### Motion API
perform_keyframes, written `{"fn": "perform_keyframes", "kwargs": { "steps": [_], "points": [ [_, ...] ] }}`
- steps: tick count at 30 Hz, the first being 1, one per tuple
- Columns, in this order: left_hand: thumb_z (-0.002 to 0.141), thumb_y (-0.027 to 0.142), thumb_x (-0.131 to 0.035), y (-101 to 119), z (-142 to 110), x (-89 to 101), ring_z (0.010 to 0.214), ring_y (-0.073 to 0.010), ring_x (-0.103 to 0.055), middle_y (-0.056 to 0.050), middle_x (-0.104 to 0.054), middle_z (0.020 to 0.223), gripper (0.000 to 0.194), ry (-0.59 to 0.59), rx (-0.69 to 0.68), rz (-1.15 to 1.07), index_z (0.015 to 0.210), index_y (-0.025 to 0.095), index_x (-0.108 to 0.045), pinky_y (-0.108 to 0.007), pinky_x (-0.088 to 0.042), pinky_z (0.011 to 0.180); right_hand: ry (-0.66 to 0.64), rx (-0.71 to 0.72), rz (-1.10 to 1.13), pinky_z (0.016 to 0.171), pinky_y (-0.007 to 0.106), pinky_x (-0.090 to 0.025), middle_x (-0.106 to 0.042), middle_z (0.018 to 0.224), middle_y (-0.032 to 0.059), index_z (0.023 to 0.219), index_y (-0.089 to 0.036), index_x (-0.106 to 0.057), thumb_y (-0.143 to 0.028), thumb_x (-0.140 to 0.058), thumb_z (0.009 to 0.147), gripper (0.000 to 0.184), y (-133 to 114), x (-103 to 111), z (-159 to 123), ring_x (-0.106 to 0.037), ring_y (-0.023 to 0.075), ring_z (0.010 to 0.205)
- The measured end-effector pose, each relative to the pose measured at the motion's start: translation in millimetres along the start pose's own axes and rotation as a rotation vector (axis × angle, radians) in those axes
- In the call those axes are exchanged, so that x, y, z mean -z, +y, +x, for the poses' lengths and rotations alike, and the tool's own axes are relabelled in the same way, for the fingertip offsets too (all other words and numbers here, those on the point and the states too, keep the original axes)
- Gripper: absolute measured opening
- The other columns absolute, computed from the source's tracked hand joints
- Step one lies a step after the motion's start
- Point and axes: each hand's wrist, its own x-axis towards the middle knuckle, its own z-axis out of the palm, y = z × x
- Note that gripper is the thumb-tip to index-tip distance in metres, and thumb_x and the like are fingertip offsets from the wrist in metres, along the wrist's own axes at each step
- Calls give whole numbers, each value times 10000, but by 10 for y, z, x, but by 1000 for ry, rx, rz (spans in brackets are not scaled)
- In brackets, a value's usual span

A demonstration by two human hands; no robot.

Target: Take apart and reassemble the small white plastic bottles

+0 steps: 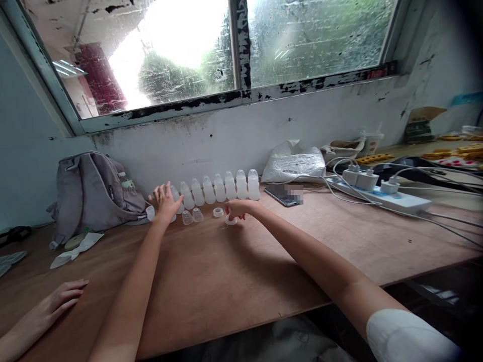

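From where I'm standing, the right hand [237, 208] is reaching across the wooden table [196, 281] with its fingers bending down onto a white ring [231, 221]; I can't tell whether they are gripping it or only touching it. A second ring [218, 212] is lying flat just to the left of it. The left hand [165, 202] is spreading its fingers at the left end of a row of translucent baby bottles [230, 187], looking released, though I can't make out whether it is touching the nearest one. The bottles are standing upright near the wall, wearing domed tops. Two clear domed caps [192, 216] are sitting side by side in front of the row, and a whitish piece [150, 213] is showing just left of the left hand.

Farther left, a gray backpack [94, 196] is leaning against the wall, with a white strip [77, 250] lying in front of it. Another person's hand [62, 301] is resting on the table's near left. To the right, a phone [283, 195] is lying before a silvery package [296, 165], and a power strip [396, 199] is holding several plugged-in chargers [360, 178].
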Motion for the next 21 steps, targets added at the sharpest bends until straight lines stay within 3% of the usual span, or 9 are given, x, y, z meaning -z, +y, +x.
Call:
{"fn": "perform_keyframes", "kwargs": {
  "steps": [4, 8, 13, 17, 21],
  "points": [
    [793, 338, -414, 384, -165, -18, 1090, -257, -373, -108, -487, 1147, 428, -40, -307, -187, 1190, 178, -411, -382, -278, 926, 18, 46, 36, 385, 239, -439, -500, 528, -25, 762, -153, -548, -148, -628, 570, 208, 31, -13, -17, -491, 96, 390],
    [803, 267, -404, 672, -520, -300, 1026, -236, -429, -99, -524, 1073, 304, -180, -546, -273, 1075, 172, -499, -358, -332, 885, 32, 138, 98, 377, 203, -426, -514, 532, -23, 697, -148, -558, -150, -597, 587, 117, 134, -44, 20, -494, 85, 406],
    [804, 249, -398, 755, -803, -573, 1030, -231, -440, -108, -500, 1109, 296, -240, -576, -396, 1072, 164, -491, -370, -366, 873, 152, 232, 346, 337, 175, -377, -497, 491, -37, 647, -142, -531, -164, -567, 613, 54, 311, -197, 168, -468, 74, 372],
    [794, 250, -422, 732, -806, -576, 1001, -218, -469, -90, -554, 1026, 268, -320, -650, -508, 1034, 178, -517, -368, -383, 873, 254, 236, 479, 317, 162, -337, -500, 525, -43, 688, -148, -510, -202, -519, 665, 59, 394, -328, 237, -399, 43, 332],
    [784, 226, -433, 743, -798, -541, 1039, -208, -462, -82, -547, 1089, 312, -318, -728, -570, 1086, 181, -497, -361, -368, 911, 293, 239, 553, 345, 153, -337, -482, 510, -40, 697, -149, -505, -239, -468, 694, 98, 437, -394, 218, -391, 46, 353]
  ]
}}
